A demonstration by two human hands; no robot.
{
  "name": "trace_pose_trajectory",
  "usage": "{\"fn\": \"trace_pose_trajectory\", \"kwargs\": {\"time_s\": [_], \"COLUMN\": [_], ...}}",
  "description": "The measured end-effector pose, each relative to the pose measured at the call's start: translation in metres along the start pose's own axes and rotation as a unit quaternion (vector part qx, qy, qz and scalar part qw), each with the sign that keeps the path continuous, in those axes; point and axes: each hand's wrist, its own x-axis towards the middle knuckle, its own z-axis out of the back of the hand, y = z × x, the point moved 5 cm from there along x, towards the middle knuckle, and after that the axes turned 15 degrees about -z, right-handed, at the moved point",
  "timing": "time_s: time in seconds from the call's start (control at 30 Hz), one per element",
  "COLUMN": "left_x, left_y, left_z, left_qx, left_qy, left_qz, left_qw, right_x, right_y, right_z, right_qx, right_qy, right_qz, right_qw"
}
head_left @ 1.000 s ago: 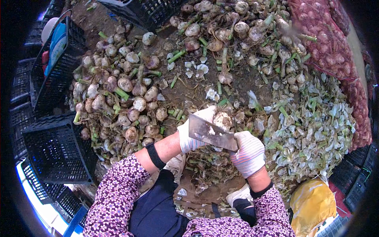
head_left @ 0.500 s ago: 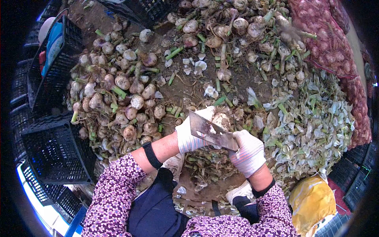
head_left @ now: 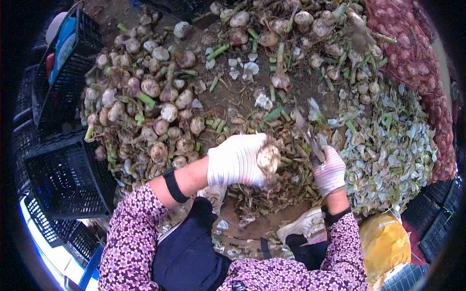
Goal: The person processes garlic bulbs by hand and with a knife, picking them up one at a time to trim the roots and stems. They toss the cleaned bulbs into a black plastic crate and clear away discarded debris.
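Observation:
In a striped white work glove, my left hand (head_left: 238, 159) is wrapped round a garlic bulb (head_left: 268, 159), its pale root end turned to the right. My right hand (head_left: 330, 169), gloved the same way, grips the handle of a knife (head_left: 307, 130) with a broad blade. The blade stands edge-on, pointing up and away from me, apart from the bulb. Under both hands lies a heap of root and stem trimmings (head_left: 286, 191). Much of the bulb is hidden by my fingers.
Untrimmed garlic bulbs (head_left: 158, 127) are piled at left, with more garlic (head_left: 303, 19) at the back. Papery skins (head_left: 388, 150) form a heap at right. Red mesh sacks (head_left: 410, 53), black crates (head_left: 65, 177) and a yellow sack (head_left: 384, 245) stand around the edges.
My right hand and the knife have moved right, away from the bulb, and the blade has swung upright and edge-on. My left hand has turned, showing the bulb's root end.

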Motion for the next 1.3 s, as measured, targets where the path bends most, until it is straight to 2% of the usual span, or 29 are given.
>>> {"fn": "trace_pose_trajectory", "kwargs": {"time_s": [0.03,0.1,0.17,0.2,0.23,0.3,0.33,0.43,0.5,0.53,0.57,0.63,0.67,0.7,0.73,0.77,0.8,0.83,0.87,0.9,0.97,1.0,1.03,1.07,1.1,1.13,1.17,1.23,1.3], "left_x": [0.002,0.002,0.002,-0.001,-0.006,-0.012,-0.013,-0.016,-0.011,-0.019,-0.023,-0.027,-0.022,-0.020,-0.023,-0.012,-0.017,-0.024,-0.024,-0.024,-0.025,-0.028,-0.028,-0.028,-0.030,-0.039,-0.047,-0.050,-0.046], "left_y": [-0.003,0.038,0.017,0.021,0.019,0.019,0.016,0.018,0.032,-0.010,0.044,0.015,0.045,0.071,0.025,-0.012,0.018,0.050,0.027,0.028,0.037,0.048,0.032,0.009,0.000,0.011,0.000,0.013,-0.018], "left_z": [0.005,-0.023,-0.007,-0.011,-0.012,-0.014,-0.013,-0.011,-0.020,0.000,-0.039,-0.014,-0.025,-0.041,-0.011,0.009,-0.008,-0.025,-0.010,-0.013,-0.016,-0.025,-0.015,-0.002,0.005,-0.014,-0.013,-0.029,-0.006], "left_qx": [0.052,-0.136,-0.019,-0.185,-0.291,-0.460,-0.460,-0.369,-0.153,-0.100,-0.134,-0.193,-0.288,-0.383,-0.167,0.094,-0.046,-0.186,-0.064,-0.066,-0.206,-0.409,-0.409,-0.229,-0.040,-0.125,-0.089,-0.198,0.004], "left_qy": [0.050,-0.050,-0.043,-0.134,-0.101,-0.127,-0.128,-0.147,-0.093,0.003,-0.046,-0.092,-0.088,-0.077,-0.082,0.094,0.020,-0.053,-0.088,-0.088,-0.127,-0.142,-0.143,-0.083,-0.018,-0.068,-0.044,-0.085,-0.044], "left_qz": [0.009,-0.074,-0.102,-0.232,-0.173,-0.059,-0.058,-0.061,-0.042,0.001,-0.068,-0.054,-0.061,-0.065,-0.094,-0.015,-0.042,-0.067,-0.155,-0.155,-0.145,-0.081,-0.080,0.002,0.083,0.050,0.029,-0.035,-0.064], "left_qw": [0.997,0.987,0.994,0.946,0.936,0.877,0.877,0.916,0.983,0.995,0.988,0.975,0.952,0.918,0.978,0.991,0.998,0.979,0.982,0.982,0.959,0.898,0.898,0.970,0.996,0.989,0.995,0.976,0.997], "right_x": [-0.002,-0.011,-0.023,-0.026,-0.029,-0.027,-0.024,-0.020,-0.017,-0.003,0.004,-0.009,-0.016,-0.030,-0.032,-0.031,-0.033,-0.038,-0.037,-0.036,-0.032,-0.031,-0.032,-0.031,-0.029,-0.019,-0.009,-0.017,-0.017], "right_y": [0.015,0.054,0.088,0.097,0.102,0.102,0.099,0.096,0.081,0.062,0.021,0.014,0.023,0.027,0.048,0.070,0.089,0.094,0.097,0.099,0.099,0.097,0.092,0.081,0.070,0.047,0.023,-0.001,-0.001], "right_z": [0.008,0.020,0.020,0.018,0.015,0.010,0.006,-0.003,-0.010,-0.017,-0.041,-0.029,-0.023,-0.018,-0.009,0.001,0.007,0.003,0.002,0.001,-0.002,-0.005,-0.012,-0.022,-0.027,-0.031,-0.033,-0.028,-0.027], "right_qx": [0.049,0.113,0.099,0.084,0.070,0.072,0.039,0.012,0.034,-0.021,-0.066,-0.049,0.016,0.014,0.062,0.110,0.090,0.031,0.026,0.021,0.015,0.010,0.011,0.024,0.036,-0.020,-0.076,-0.046,0.040], "right_qy": [-0.006,0.058,0.130,0.140,0.153,0.156,0.164,0.170,0.110,0.150,0.150,0.135,0.100,0.114,0.128,0.137,0.159,0.182,0.180,0.180,0.182,0.183,0.184,0.158,0.132,0.156,0.177,0.101,0.152], "right_qz": [0.004,0.035,0.129,0.138,0.147,0.144,0.136,0.125,0.120,0.009,-0.006,-0.022,0.022,0.015,0.062,0.110,0.135,0.153,0.150,0.146,0.149,0.151,0.152,0.124,0.094,0.007,-0.081,-0.042,-0.097], "right_qw": [0.999,0.991,0.978,0.977,0.975,0.975,0.976,0.977,0.986,0.988,0.986,0.989,0.995,0.993,0.988,0.978,0.974,0.971,0.972,0.972,0.972,0.971,0.971,0.979,0.986,0.987,0.978,0.993,0.983]}}
